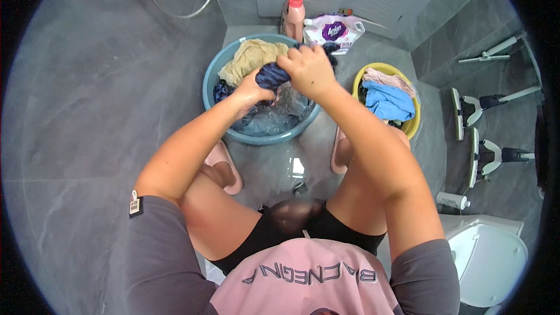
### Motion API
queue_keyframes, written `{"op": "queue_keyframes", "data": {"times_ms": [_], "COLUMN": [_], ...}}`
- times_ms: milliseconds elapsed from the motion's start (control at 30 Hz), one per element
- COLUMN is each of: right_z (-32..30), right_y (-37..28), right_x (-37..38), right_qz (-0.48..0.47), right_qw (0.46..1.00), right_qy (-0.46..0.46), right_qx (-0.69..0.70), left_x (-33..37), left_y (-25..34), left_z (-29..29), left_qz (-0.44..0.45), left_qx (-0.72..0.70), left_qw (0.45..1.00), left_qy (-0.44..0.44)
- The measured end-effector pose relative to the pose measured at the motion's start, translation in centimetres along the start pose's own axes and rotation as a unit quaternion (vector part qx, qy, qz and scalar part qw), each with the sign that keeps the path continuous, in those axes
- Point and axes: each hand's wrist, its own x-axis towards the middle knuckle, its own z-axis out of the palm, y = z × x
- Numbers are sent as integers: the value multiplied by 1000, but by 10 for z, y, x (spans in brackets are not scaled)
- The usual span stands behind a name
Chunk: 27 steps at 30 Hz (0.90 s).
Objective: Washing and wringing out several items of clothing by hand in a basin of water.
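Note:
A dark blue cloth (270,77), bunched into a thick twist, is stretched between my two hands above a blue basin (211,76). My left hand (251,91) is wrapped round its lower left end. My right hand (309,72), higher and further right, grips the other end, and dark fabric hangs out past it. Inside the basin lie a beige cloth (251,59) at the back and clear water (274,118) with dark fabric in it nearer me. My right forearm covers part of the basin's right side.
A yellow basin (357,84) with a light blue cloth (388,102) and a pink cloth (389,79) stands at the right. Behind the blue basin are a pink bottle (295,18) and a white-purple pouch (335,32). Mops (481,105) lean at the right wall near a toilet (490,262).

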Motion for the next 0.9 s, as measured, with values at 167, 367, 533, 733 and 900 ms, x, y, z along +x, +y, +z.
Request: {"op": "queue_keyframes", "data": {"times_ms": [167, 367, 533, 733, 900], "right_z": [-10, 0, 19, 30, 26], "right_y": [13, 18, 17, 17, 23], "right_x": [20, 22, 9, 7, 13], "right_qz": [-24, -70, -85, -76, 59], "right_qw": [998, 995, 996, 997, 997], "right_qy": [60, 71, 39, 30, 5], "right_qx": [-25, -25, -6, -2, 40], "left_x": [-10, -13, -15, -13, -6], "left_y": [27, 15, -5, -6, 27], "left_z": [9, 8, 11, 13, 6], "left_qz": [-35, -109, -158, -171, -66], "left_qx": [-107, -193, -246, -266, -118], "left_qw": [994, 974, 955, 948, 990], "left_qy": [-10, -42, -46, -21, 51]}}
